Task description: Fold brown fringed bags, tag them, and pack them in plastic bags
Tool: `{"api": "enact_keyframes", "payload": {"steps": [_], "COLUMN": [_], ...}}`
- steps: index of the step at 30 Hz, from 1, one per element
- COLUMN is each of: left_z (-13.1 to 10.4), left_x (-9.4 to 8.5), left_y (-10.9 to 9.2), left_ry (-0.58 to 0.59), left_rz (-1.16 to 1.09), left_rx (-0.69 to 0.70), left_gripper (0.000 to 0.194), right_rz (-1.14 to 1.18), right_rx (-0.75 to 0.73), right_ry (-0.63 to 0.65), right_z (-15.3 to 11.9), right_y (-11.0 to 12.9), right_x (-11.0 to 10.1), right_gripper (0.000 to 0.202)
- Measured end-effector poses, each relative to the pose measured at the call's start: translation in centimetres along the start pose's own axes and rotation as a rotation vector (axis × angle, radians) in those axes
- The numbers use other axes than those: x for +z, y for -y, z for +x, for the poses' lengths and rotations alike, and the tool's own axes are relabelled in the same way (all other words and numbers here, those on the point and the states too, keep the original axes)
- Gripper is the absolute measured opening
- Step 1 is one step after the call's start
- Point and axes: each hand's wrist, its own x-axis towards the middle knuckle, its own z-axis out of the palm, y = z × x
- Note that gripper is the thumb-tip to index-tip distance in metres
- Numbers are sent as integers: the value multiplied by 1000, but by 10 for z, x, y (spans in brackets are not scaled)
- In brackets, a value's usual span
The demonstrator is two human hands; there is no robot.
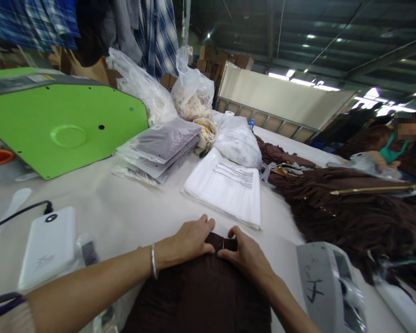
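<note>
A dark brown garment point(201, 296) lies on the table right in front of me, its narrow waistband-like end pointing away. My left hand point(196, 238) pinches the left side of that band between thumb and fingers. On the other side, my right hand point(244, 252) grips the band's right edge, thumb below and fingers curled over the top. Between the two hands a small shiny metal fastener point(223, 243) shows on the band; its exact kind is too small to tell. Just beyond my fingers rests a stack of flat white printed bags point(225, 185).
Left are a green-sided machine point(100, 106) and a white power bank point(50, 245) with a cable. Packed garments in clear bags point(159, 143) lie beyond. A grey marked device point(319, 282) stands near my right arm, beside piled brown garments point(353, 208). A person point(395, 148) is at far right.
</note>
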Motion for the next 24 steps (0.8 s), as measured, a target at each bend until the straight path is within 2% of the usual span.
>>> {"api": "enact_keyframes", "payload": {"steps": [3,9,12,15,17,19,24], "left_z": [3,7,10,4,-9,-29,-88], "left_x": [-7,-5,-4,-11,-18,-23,-16], "left_y": [-6,-8,-9,-12,-15,-18,-25], "left_ry": [53,89,90,61,14,-48,-123], "left_rz": [9,-13,-25,-26,-27,0,197], "left_rx": [67,193,236,260,289,371,657], "left_gripper": [29,25,14,10,11,10,9], "right_rz": [-52,-62,-34,-26,-33,-74,-258], "right_rx": [-60,-206,-297,-318,-329,-400,-701], "right_ry": [37,44,88,82,27,-76,-379], "right_z": [4,9,11,1,-16,-40,-100], "right_y": [0,-8,-6,-1,3,6,-1], "right_x": [0,5,4,-1,-2,2,38], "right_gripper": [35,33,23,11,9,7,10]}}
